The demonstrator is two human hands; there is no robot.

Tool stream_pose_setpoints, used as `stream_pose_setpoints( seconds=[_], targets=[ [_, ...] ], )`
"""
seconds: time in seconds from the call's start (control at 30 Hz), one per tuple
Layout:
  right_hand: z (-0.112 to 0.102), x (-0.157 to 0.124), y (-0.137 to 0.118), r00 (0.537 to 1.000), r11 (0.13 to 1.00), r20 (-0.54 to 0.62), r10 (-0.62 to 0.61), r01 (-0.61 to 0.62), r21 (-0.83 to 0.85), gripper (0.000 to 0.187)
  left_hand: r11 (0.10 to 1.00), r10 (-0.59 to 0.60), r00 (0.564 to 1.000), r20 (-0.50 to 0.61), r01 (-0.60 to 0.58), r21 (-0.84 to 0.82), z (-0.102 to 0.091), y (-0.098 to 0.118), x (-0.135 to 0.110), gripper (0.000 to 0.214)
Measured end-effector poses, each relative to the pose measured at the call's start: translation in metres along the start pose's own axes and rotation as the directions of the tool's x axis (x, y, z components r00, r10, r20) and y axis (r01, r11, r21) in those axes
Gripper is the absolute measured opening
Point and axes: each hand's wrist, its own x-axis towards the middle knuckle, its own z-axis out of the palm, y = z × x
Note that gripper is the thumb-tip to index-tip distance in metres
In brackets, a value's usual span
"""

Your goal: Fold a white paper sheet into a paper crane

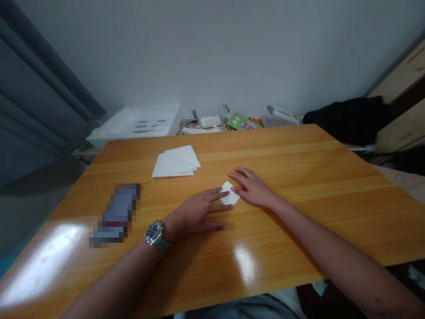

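A small folded white paper (229,193) lies flat on the wooden table (299,177) near its middle. My left hand (195,212), with a watch on the wrist, lies flat with its fingertips pressing the paper's left edge. My right hand (253,187) rests flat on the paper's right side, fingers spread toward the left. Both hands press down on the paper; neither lifts it.
A loose stack of white sheets (176,161) lies farther back on the left. A blurred dark flat object (116,215) sits at the left. Behind the table are a white plastic bin (136,124), cables, a green booklet (241,122) and dark cloth (348,117).
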Motion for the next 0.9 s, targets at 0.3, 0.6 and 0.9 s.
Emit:
stream_pose_setpoints(
  seconds=[0.3, 0.6, 0.9],
  targets=[
    [0.01, 0.004, 0.006, 0.994, 0.999, -0.109, -0.005, 0.001, -0.034, 0.038, 0.999, -0.006, 1.0, -0.005, 0.006, 0.037, 0.003, 0.001, -0.002, 0.05],
    [0.004, 0.002, 0.003, 0.992, 0.999, -0.128, -0.015, 0.019, 0.033, 0.04, 0.988, -0.055, 0.996, -0.065, 0.063, 0.138, 0.012, 0.004, 0.001, 0.052],
    [0.007, 0.002, 0.002, 0.992, 1.0, -0.123, -0.009, 0.009, 0.004, 0.048, 0.989, -0.032, 0.999, -0.029, 0.036, 0.14, 0.007, 0.004, -0.001, 0.055]
  ],
)
